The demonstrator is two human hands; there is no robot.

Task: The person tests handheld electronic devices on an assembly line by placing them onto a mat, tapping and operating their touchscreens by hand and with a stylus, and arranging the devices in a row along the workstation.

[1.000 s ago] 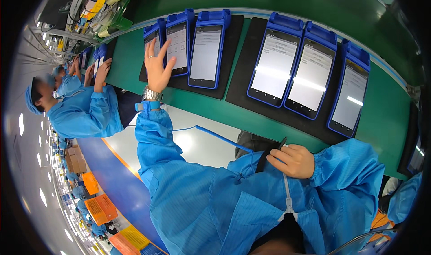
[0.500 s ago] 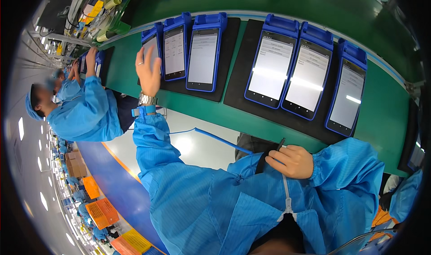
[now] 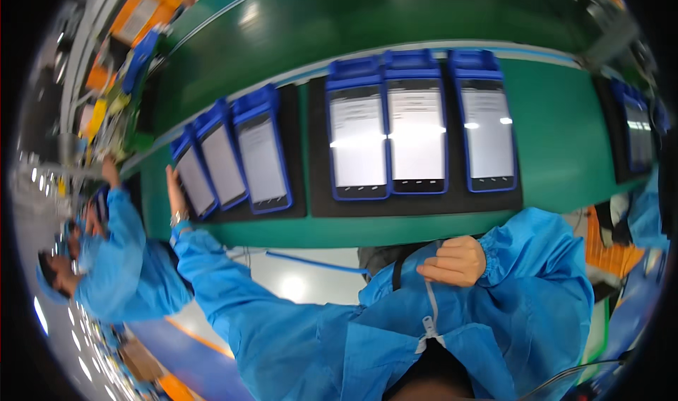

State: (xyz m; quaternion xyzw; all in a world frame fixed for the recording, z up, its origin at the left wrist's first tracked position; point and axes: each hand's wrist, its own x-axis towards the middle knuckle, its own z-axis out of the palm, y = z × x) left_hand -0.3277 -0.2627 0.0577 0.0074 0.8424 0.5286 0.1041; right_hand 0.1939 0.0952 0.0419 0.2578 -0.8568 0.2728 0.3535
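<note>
My left hand (image 3: pixel 175 195) stands edge-on with its fingers stretched out, at the outer edge of the leftmost blue handheld terminal (image 3: pixel 195 181); I cannot tell whether it touches. Beside that lie a second terminal (image 3: pixel 224 162) and a third (image 3: pixel 261 162), tilted on a black mat. Close to my body, my right hand (image 3: pixel 455 261) is curled closed. The thin black pen that stuck out of it half a second ago is hidden now. In front of it, three more terminals with lit screens, one at the left (image 3: pixel 359 141), one in the middle (image 3: pixel 418 138) and one at the right (image 3: pixel 487 134), lie on another mat.
The green bench (image 3: pixel 554 129) runs across the view, with a raised rim along its back. Another terminal (image 3: pixel 639 136) lies at the far right. A co-worker in blue (image 3: pixel 134 260) sits at the left. A blue coiled cord (image 3: pixel 314 262) hangs below the bench edge.
My left hand has moved down and left, from above the left terminals to beside the outermost one. The view has shifted and turned. My right hand stays curled near my body.
</note>
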